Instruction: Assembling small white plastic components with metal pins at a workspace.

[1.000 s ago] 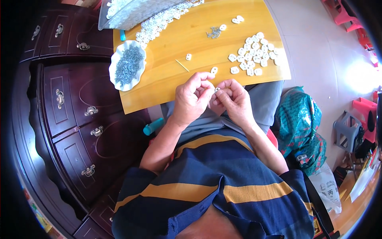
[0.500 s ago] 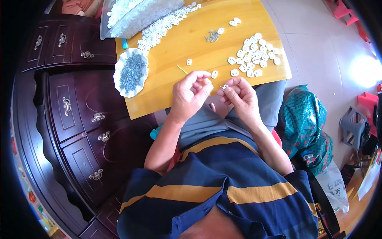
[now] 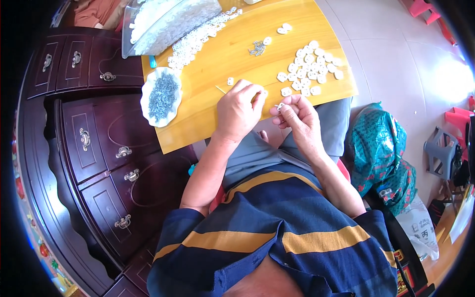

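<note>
My left hand (image 3: 240,110) reaches over the table's near edge, its thumb and fingertips pinched on a small white plastic piece (image 3: 265,93), mostly hidden by the fingers. To its right, my right hand (image 3: 299,118) grips another small white plastic piece (image 3: 280,106) between thumb and forefinger; a thin metal part seems to stick out of it. A single white piece (image 3: 230,81) and a thin yellow stick (image 3: 220,89) lie just beyond my left hand. Many rounded white pieces with holes (image 3: 305,82) are spread beyond my right hand.
On the wooden table (image 3: 198,116) stand a scalloped white bowl (image 3: 145,95) of grey metal screws or nails and a clear bin (image 3: 183,37) of white pieces. A few screws (image 3: 257,48) lie mid-table. Dark drawers (image 3: 94,133) flank the left; a green bag (image 3: 376,143) sits right.
My left hand has turned over and moved slightly up, its fingers closing on the white piece that lay on the table. My right hand keeps its pinch. The view has shifted slightly.
</note>
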### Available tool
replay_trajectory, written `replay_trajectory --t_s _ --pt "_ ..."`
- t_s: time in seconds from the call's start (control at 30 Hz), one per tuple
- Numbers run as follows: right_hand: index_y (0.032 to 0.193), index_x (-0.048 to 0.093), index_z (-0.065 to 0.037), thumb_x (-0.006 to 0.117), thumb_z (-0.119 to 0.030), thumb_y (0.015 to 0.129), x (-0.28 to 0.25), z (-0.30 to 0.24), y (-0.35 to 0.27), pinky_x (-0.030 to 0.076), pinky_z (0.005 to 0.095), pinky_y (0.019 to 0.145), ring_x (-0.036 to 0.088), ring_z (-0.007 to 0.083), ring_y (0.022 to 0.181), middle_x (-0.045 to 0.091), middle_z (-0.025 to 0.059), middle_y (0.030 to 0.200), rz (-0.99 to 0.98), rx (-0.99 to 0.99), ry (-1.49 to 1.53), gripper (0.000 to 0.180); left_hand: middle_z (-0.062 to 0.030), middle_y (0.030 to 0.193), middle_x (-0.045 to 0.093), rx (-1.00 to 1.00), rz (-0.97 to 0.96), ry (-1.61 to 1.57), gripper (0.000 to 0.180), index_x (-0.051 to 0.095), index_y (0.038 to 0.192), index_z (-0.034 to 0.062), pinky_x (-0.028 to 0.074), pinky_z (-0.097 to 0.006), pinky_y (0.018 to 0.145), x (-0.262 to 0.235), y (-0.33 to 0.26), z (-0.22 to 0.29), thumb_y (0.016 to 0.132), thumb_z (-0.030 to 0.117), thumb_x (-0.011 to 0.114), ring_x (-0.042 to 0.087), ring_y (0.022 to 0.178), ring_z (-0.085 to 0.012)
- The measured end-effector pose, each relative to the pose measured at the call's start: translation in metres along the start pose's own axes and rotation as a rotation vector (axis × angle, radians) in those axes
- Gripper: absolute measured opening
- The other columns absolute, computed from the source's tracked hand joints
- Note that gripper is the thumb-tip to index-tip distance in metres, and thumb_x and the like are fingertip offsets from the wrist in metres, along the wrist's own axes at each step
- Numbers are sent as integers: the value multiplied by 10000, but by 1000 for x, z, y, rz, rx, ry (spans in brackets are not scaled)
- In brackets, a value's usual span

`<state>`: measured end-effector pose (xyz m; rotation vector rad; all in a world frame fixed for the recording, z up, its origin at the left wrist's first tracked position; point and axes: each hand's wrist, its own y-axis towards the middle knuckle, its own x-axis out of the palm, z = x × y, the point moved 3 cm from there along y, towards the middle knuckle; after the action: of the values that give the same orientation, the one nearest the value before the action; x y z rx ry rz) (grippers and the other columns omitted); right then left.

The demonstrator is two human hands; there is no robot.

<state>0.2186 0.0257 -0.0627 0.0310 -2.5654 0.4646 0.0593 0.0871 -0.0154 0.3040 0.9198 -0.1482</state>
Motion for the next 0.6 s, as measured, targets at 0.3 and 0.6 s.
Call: replay_trajectory --t_s 0.3,0.6 --pt "1143 561 -65 553 -122 1063 -2 -1 1 497 215 736 654 65 809 732 43 1011 33 -7 7 100 -109 887 684 -8 19 -33 75 716 920 64 543 -408 650 2 -3 -1 904 137 711 683 751 -322" --pt "1147 575 -67 583 -164 1055 -1 -1 0 494 214 731 670 84 822 730 64 1060 29 -28 4 133 -77 794 657 -118 -54 -288 62 644 902 31 517 -305 605 5 -9 -6 903 44 705 647 651 -173"
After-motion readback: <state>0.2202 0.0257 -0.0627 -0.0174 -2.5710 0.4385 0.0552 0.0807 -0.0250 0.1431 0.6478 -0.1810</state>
